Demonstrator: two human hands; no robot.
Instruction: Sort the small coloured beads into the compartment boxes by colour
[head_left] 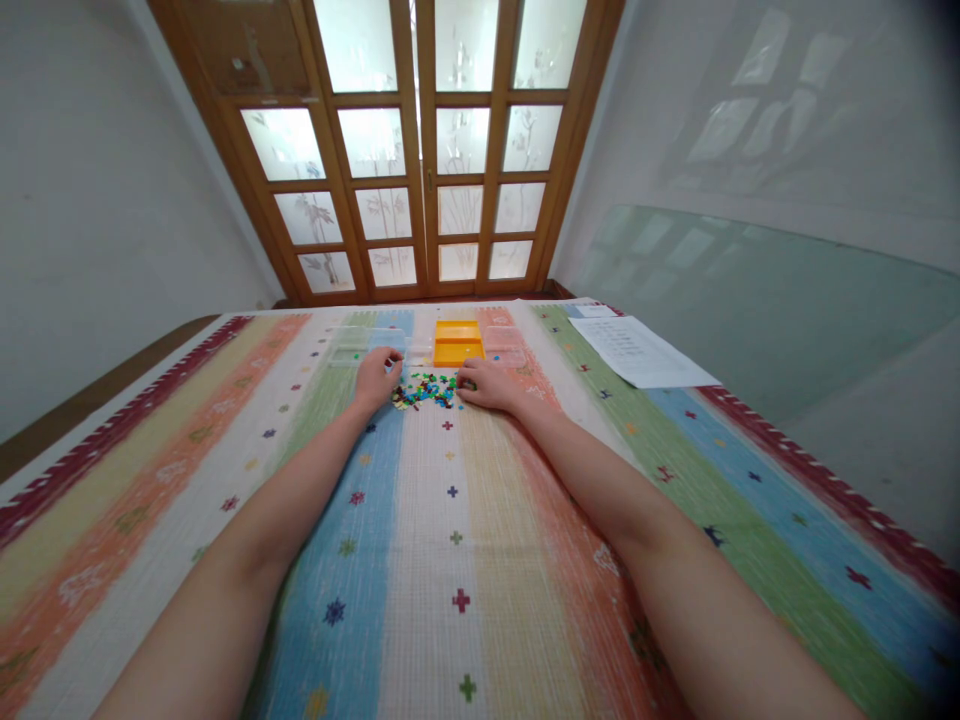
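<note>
A heap of small coloured beads lies on the striped cloth, far out in front of me. My left hand rests at the heap's left edge with its fingers curled together, pinching near the beads. At the heap's right edge lies my right hand, fingers bent and fingertips touching the beads. What either hand holds is too small to make out. Just behind the heap stands an orange tray.
Clear plastic trays sit to the left and right of the orange one. A printed sheet of paper lies at the right. A wooden glazed door stands behind the table; walls close both sides.
</note>
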